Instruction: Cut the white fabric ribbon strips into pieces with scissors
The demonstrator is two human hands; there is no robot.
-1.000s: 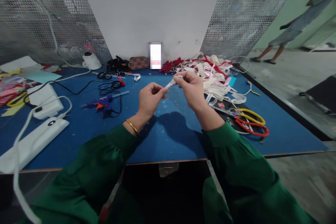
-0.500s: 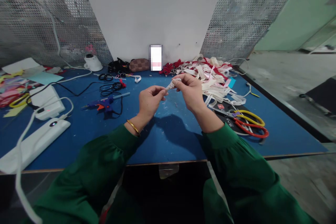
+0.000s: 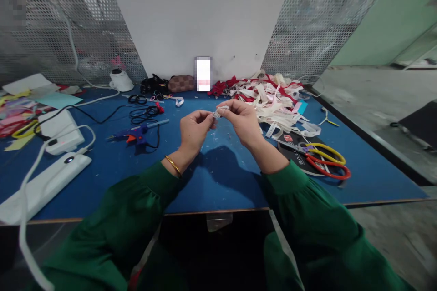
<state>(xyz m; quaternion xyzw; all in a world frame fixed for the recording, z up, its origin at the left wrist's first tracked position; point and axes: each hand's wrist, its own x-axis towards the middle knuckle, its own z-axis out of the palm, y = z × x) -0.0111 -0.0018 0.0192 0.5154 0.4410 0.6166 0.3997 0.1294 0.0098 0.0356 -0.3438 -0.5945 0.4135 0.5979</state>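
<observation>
Fingers [image 3: 235, 105] abv blue tbl [image 3: 218, 198], mesh [image 3: 307, 22] bhnd

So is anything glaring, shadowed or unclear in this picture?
Head view: the bright rectangle glares white, its edges pixelated; head view: a dark shadow lies on the blue table below the left hand and right hand; head view: the white piece they pinch is too small for detail.

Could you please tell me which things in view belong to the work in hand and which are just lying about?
In hand:
- pale strip, pinched between the left hand and right hand

Untouched, so seemingly just lying about now:
- blue glue gun
- scissors
- ribbon heap, possibly related, being similar material
- checked pouch
</observation>
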